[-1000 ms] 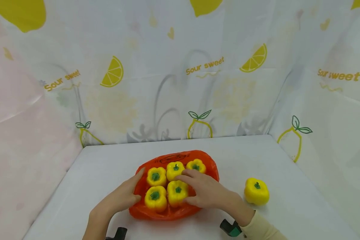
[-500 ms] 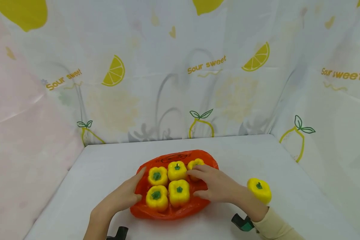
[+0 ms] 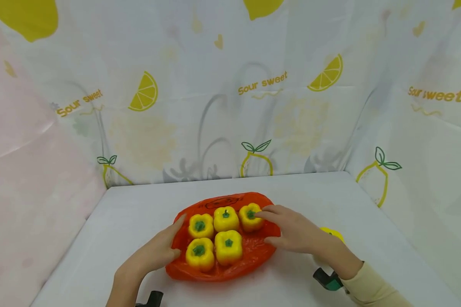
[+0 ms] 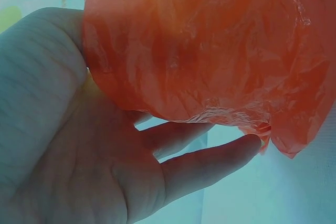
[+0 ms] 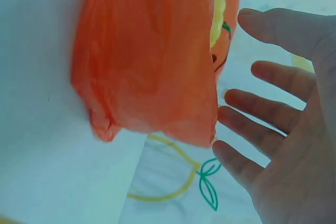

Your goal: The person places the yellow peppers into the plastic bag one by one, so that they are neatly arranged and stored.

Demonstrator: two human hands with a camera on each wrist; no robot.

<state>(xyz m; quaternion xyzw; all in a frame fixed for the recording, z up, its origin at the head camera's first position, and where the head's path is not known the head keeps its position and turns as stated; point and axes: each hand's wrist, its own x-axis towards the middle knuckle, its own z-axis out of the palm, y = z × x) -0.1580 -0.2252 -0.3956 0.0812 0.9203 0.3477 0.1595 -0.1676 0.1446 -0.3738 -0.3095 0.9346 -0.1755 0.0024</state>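
A red plastic bag (image 3: 255, 258) stands with its mouth up and its rim spread wide, and several yellow bell peppers (image 3: 228, 247) with green stems sit inside. My left hand (image 3: 157, 251) lies along the bag's left side; in the left wrist view its fingers (image 4: 210, 169) look fairly straight beside the plastic, which hides the thumb. At the right rim is my right hand (image 3: 292, 230), its fingers extended, the fingertips overlapping the right rear pepper (image 3: 249, 216) in the head view. The right wrist view shows this palm spread and holding nothing.
Another yellow bell pepper (image 3: 333, 233) lies on the white table (image 3: 138, 213) to the right, mostly hidden behind the right forearm. Lemon-print cloth (image 3: 199, 128) walls the back and both sides. Dark wrist-camera parts (image 3: 328, 279) hang under the right wrist.
My right hand has moved right, from over the middle peppers to the bag's right rim, uncovering them. The right forearm now covers much of the loose pepper. My left hand has stayed put.
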